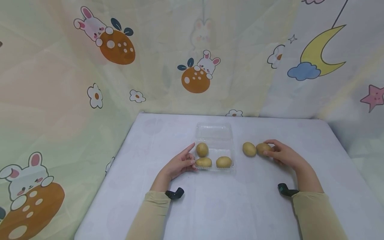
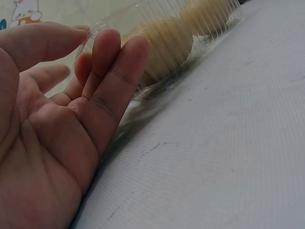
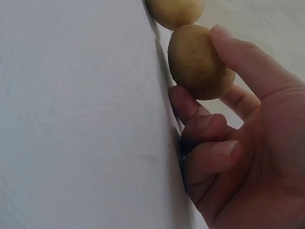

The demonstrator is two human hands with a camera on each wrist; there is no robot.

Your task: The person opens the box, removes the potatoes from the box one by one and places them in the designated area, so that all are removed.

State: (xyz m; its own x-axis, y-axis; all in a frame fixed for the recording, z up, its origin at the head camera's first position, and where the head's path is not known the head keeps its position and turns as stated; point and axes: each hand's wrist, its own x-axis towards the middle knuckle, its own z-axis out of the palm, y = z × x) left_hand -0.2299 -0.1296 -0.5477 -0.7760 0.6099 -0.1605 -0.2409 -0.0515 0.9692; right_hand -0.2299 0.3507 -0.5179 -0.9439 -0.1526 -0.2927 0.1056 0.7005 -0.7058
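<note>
A clear plastic clamshell box [image 1: 213, 146] lies with its lid folded back, holding 3 potatoes: one at the back left [image 1: 202, 149], one at the front left [image 1: 203, 162] and one at the front right [image 1: 223, 162]. At its front left corner, my left hand [image 1: 179, 164] grips the rim with the thumb and curled fingers, while the index finger stretches along the side. To the right of the box, my right hand [image 1: 285, 154] pinches a potato [image 3: 198, 59] between thumb and fingers. That potato touches another loose potato [image 1: 249, 149] on its left.
A white cloth covers the table [image 1: 228, 206]. Behind it hangs a patterned curtain [image 1: 162, 66] with rabbits, flowers and a moon. Each wrist wears a small black camera, one on the left [image 1: 175, 193] and one on the right [image 1: 286, 190].
</note>
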